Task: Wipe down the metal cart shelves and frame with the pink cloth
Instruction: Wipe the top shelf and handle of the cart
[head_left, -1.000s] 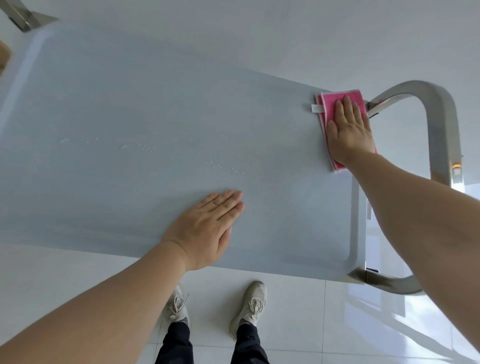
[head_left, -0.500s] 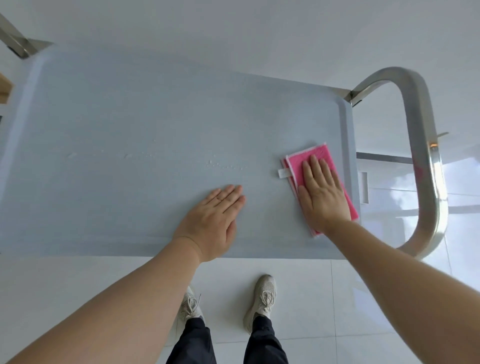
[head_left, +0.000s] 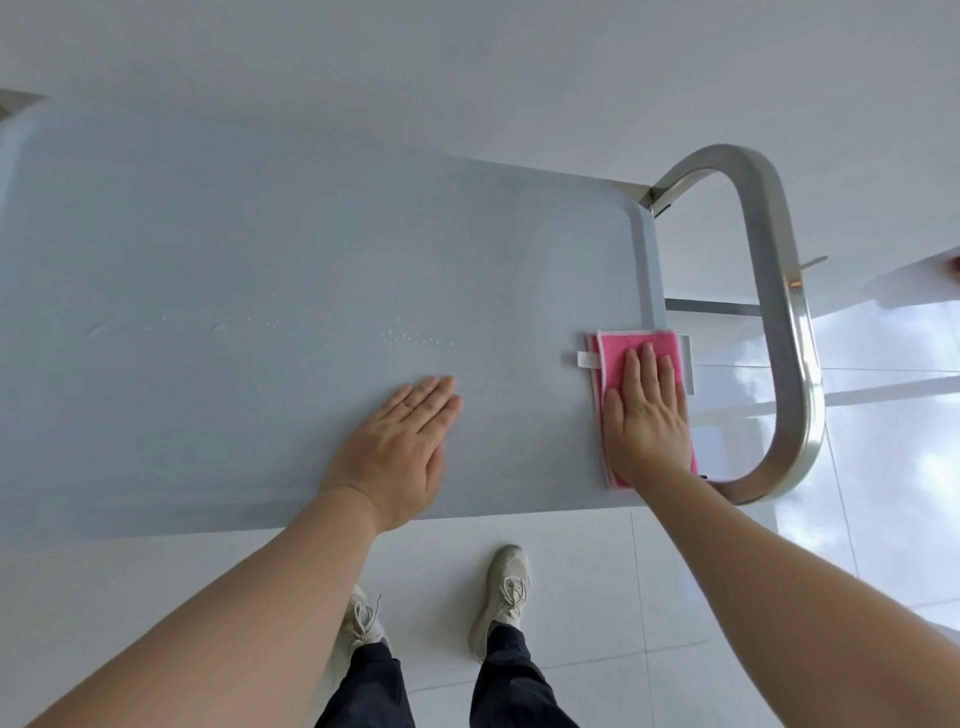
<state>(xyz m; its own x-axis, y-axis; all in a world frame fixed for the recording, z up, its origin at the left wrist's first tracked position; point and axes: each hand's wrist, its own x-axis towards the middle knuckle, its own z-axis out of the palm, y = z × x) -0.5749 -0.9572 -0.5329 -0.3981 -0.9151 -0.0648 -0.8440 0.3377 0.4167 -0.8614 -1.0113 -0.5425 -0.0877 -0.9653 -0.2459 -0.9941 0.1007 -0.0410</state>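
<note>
Right hand (head_left: 647, 415), fingers straight, presses pink cloth (head_left: 636, 348) flat at cart shelf (head_left: 260, 234) right edge, centre-right of frame. Left hand (head_left: 400, 452) rests flat, fingers straight, on shelf centre.

No text, brand, number or sign can be read anywhere. The cloth (head_left: 636, 349) carries a small white tag (head_left: 587, 358) at its 9 o'clock edge, and that tag looks blank from here.

Cloth (head_left: 631, 353) on shelf (head_left: 311, 249) right edge; handle (head_left: 779, 312) beyond
</note>
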